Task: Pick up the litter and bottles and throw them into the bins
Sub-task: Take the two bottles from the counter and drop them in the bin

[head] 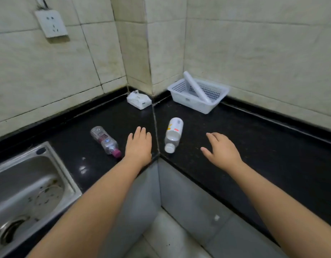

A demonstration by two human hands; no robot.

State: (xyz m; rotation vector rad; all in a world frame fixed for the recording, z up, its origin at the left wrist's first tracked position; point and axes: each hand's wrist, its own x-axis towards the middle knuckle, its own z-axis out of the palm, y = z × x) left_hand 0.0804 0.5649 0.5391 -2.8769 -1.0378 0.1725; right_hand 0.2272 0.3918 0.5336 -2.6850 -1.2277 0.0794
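Two empty hands, left (138,144) and right (221,150), flanking white-capped bottle (173,134).

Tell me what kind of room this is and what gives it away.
Most likely a small kitchen corner. A stainless steel sink is set into a black stone countertop, the walls are tiled with a wall socket above, and a white plastic basket sits in the corner.

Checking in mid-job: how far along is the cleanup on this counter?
Nothing looks binned yet; no bin shows. Both hands, left and right, are open and empty above the counter. Still lying there: pink-capped bottle, white-capped bottle, crumpled white packet.
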